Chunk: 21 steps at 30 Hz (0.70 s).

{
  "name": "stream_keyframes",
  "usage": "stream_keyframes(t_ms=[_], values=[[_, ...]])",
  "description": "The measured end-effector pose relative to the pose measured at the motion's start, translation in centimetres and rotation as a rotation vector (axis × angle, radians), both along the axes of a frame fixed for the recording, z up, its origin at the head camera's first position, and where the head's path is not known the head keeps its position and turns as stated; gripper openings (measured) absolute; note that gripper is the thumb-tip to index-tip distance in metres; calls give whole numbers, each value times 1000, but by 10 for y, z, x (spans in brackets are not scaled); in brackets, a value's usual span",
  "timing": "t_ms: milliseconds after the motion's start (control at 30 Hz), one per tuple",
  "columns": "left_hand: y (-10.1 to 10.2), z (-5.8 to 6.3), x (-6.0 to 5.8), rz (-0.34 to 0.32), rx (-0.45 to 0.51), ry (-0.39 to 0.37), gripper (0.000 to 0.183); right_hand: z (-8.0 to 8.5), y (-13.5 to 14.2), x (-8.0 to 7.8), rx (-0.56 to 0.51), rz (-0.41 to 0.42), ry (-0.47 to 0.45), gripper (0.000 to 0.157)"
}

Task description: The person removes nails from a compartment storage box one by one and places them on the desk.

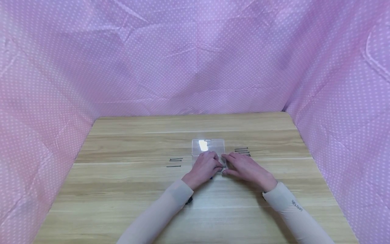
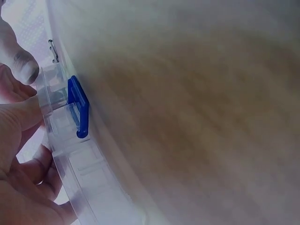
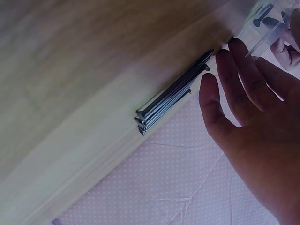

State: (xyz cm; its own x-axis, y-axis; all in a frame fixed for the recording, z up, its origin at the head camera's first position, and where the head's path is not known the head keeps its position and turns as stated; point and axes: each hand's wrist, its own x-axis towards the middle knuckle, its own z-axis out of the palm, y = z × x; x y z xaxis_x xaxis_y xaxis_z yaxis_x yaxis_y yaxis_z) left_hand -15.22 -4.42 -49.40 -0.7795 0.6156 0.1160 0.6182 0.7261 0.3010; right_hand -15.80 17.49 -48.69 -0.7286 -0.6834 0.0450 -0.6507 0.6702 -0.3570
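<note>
A clear plastic box (image 1: 195, 162) with compartments stands on the table, its transparent lid (image 1: 197, 147) folded back away from me. Its blue latch (image 2: 83, 110) hangs at the front. My left hand (image 1: 205, 165) reaches over the box, thumb and index finger together at its right end, pinching a nail (image 1: 223, 166) whose end pokes out from the fingertips. My right hand (image 1: 245, 167) is at the box's right side, fingers extended and fingertips against its edge. In the right wrist view, a nail head shows by the clear wall near the left fingertips.
Several nails (image 3: 171, 91) lie side by side on the wooden table (image 1: 137, 196), right of the box just beyond the right hand. Three more nails (image 1: 173, 166) lie to the left. Pink dotted cloth (image 1: 195, 67) hangs around the table's back and sides.
</note>
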Motion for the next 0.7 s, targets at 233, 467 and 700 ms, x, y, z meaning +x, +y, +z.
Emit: stream_keyframes(t_ms=[233, 467, 700], values=[[-2, -1, 0, 10, 24, 27, 10, -1, 1, 0, -4, -3, 0, 63], [-3, 3, 3, 39, -32, 49, 9, -1, 1, 0, 1, -5, -15, 64], [-1, 6, 4, 70, -95, 7, 10, -1, 1, 0, -7, 4, -4, 63]])
